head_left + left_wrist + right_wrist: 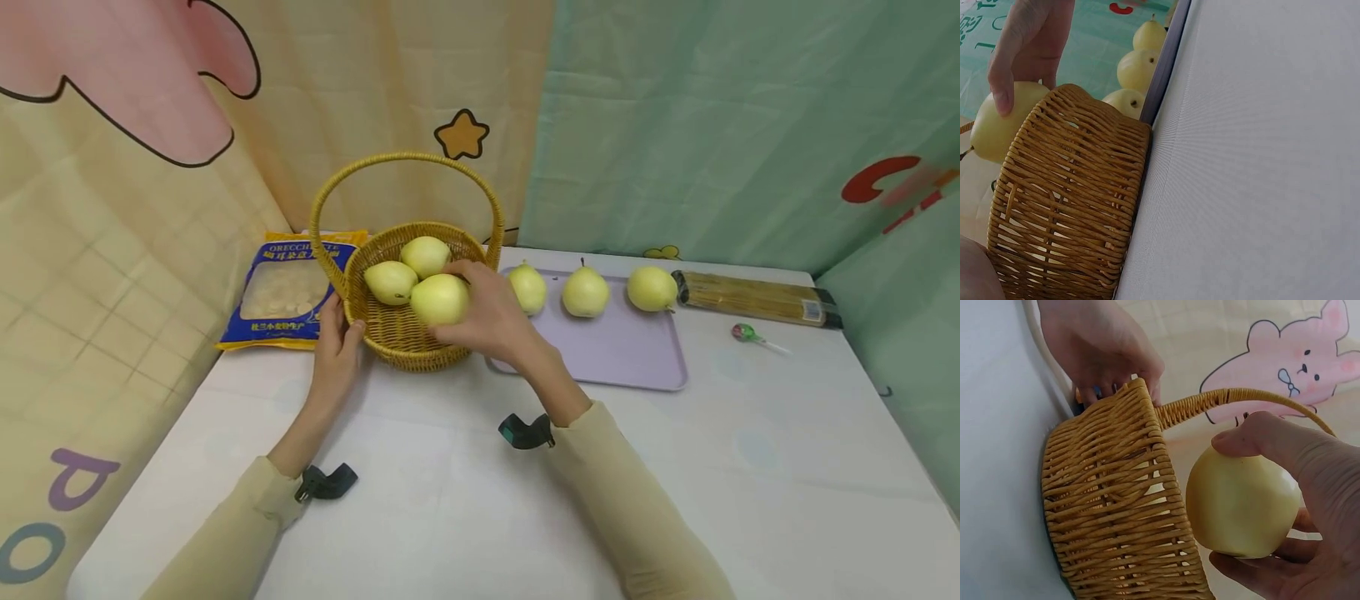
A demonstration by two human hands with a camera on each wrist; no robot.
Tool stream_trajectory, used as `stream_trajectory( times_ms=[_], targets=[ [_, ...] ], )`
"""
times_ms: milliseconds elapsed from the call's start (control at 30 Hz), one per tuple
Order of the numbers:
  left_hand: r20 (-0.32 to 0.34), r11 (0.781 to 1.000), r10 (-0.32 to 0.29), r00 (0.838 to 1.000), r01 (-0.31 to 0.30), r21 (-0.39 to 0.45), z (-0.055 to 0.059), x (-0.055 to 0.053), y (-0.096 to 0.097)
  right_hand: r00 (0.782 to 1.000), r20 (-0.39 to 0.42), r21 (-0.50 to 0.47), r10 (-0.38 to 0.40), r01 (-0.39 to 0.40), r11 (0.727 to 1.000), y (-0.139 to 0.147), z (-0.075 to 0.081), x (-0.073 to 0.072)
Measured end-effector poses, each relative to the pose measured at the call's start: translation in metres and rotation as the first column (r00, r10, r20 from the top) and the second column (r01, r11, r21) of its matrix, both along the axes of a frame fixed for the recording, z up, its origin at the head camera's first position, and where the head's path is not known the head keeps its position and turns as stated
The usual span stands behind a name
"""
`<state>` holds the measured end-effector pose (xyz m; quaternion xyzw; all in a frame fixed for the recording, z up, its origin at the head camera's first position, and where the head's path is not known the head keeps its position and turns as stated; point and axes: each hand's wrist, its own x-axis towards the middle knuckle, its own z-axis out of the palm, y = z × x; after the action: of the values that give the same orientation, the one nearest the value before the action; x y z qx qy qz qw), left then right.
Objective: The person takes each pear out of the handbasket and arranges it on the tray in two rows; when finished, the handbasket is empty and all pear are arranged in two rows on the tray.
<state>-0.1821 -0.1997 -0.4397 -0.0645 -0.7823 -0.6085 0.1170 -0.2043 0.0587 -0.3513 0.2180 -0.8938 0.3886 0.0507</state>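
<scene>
A yellow-green pear (439, 299) is gripped between the thumb and fingers of my right hand (491, 312), over the near right part of a wicker basket (420, 360). In the right wrist view this pear (1241, 503) is just above the woven rim. Two more pears, one at the left (391, 282) and one at the back (425, 256), lie inside the basket. My left hand (336, 350) holds the basket's left side, thumb at the rim and fingers against the outer wall. The basket's tall arched handle (408, 156) stands upright.
Right of the basket, a lilac tray (622, 358) bears three pears (585, 292) along its back. Behind the left hand lies a blue and yellow pasta bag (281, 292). Farther right are a bundle of thin sticks (750, 297) and a wrapped lollipop (745, 332). Curtains (675, 125) hang behind.
</scene>
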Motion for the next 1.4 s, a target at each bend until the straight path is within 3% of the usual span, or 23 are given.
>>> stream_trajectory(
  times_ms=[200, 367, 667, 900, 1167, 1400],
  targets=[
    [0.011, 1.000, 0.007, 1.000, -0.007, -0.006, 0.000, 0.001, -0.002, 0.999, -0.039, -0.020, -0.011, 0.011, 1.000, 0.019, 0.008, 0.011],
    [0.010, 1.000, 0.014, 1.000, -0.014, -0.009, -0.002, 0.000, -0.003, 0.999, -0.040, -0.023, -0.033, 0.032, 0.999, 0.039, 0.005, 0.020],
    [-0.015, 1.000, 0.005, 1.000, -0.005, 0.002, -0.002, -0.002, -0.001, 0.992, 0.012, 0.018, -0.122, 0.122, 0.992, 0.073, -0.013, 0.031],
    [0.003, 1.000, 0.001, 1.000, -0.001, 0.000, -0.002, -0.002, -0.001, 0.984, 0.077, 0.023, -0.160, 0.158, 0.987, 0.089, -0.027, 0.036],
    [0.007, 1.000, -0.006, 1.000, 0.006, 0.010, -0.002, 0.001, -0.002, 0.980, 0.107, 0.068, -0.168, 0.162, 0.985, 0.092, -0.042, 0.034],
    [-0.014, 1.000, -0.018, 1.000, 0.018, 0.018, -0.001, -0.001, -0.001, 0.972, 0.085, 0.107, -0.220, 0.211, 0.972, 0.092, -0.047, 0.033]
  ],
)
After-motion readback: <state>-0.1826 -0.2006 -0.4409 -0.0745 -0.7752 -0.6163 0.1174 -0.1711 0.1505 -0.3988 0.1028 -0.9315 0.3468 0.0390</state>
